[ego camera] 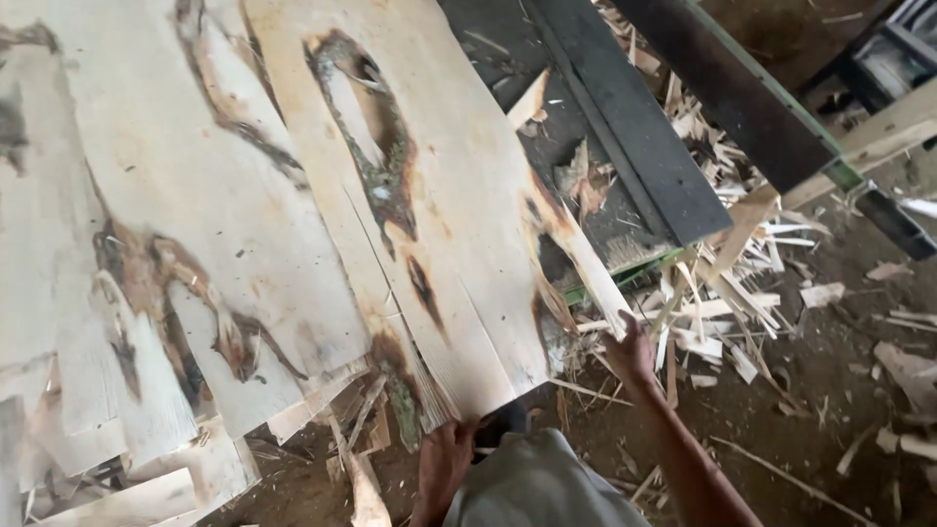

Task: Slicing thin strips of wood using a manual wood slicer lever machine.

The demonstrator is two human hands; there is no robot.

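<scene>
Veneer sheets (195, 195) lie overlapped across the left — the topmost sheet (439, 224) on the others, its right edge over the machine bed (625, 146). Wood scraps (722, 293) litter the floor (820, 410) right of it.

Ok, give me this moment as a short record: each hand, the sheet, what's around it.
left hand: at the near edge of the veneer sheet
right hand: gripping the sheet's right corner strip
sheet state: pale, thin, split lengthwise, dark knot holes
beside it: more veneer sheets overlapping on the left
right of it: dark machine bed
floor: wood scraps scattered
</scene>
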